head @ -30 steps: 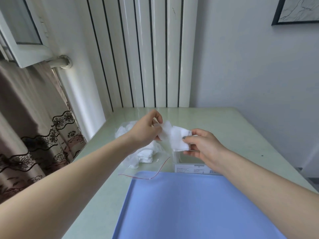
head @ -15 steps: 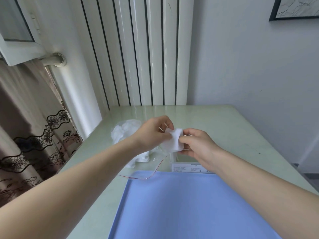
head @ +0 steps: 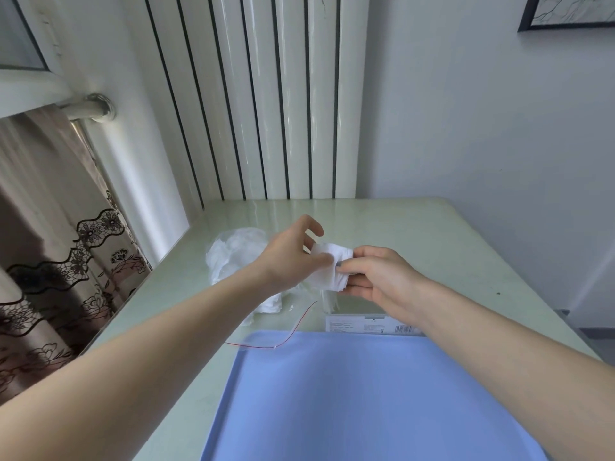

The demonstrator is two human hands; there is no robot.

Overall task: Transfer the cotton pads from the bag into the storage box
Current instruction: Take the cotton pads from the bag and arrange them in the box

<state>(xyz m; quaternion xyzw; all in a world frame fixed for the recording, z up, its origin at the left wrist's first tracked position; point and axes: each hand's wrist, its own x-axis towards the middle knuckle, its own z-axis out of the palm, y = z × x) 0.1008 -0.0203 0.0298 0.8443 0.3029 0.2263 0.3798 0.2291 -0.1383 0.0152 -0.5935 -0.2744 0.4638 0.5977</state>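
Both hands meet above the table's middle on a small stack of white cotton pads [head: 331, 267]. My right hand [head: 379, 277] grips the stack from the right, thumb on top and fingers beneath. My left hand [head: 293, 254] pinches its left edge. Behind and below my left hand lies the clear plastic bag [head: 233, 257] with a red zip line at its mouth, more white pads inside. A clear storage box [head: 369, 326] with a printed label stands under my right hand, mostly hidden by it.
A blue tray [head: 366, 394] fills the near part of the pale green table [head: 432, 234]. A white radiator stands against the wall behind the table. A patterned curtain hangs at the left, and a picture frame is at the top right.
My hands have drawn together, and the spread-out pads are now squeezed into a compact stack between them. The view has tilted down slightly.
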